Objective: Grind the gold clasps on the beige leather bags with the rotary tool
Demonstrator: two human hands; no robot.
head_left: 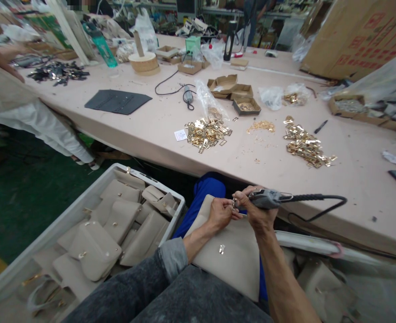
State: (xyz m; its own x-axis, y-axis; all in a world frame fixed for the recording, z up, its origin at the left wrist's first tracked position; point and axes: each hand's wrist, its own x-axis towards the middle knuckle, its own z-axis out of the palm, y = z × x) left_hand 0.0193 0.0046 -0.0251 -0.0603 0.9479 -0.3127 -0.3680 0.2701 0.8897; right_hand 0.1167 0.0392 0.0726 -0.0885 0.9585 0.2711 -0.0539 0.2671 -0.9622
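My right hand (255, 211) grips a grey corded power screwdriver (268, 198), its tip pointing left at a small gold fitting (234, 202). My left hand (220, 212) pinches that fitting at the top edge of a beige leather bag panel (233, 251) lying on my lap. A small gold clasp (221, 248) sits in the middle of the panel. The tool's black cable (319, 211) curls off to the right along the table's edge.
A grey crate (83, 197) of several beige bags stands at my lower left. The pink table (352, 179) carries two piles of gold hardware (207, 132) (306, 144), small cardboard boxes (231, 87) and plastic bags. Another person stands at far left (16, 107).
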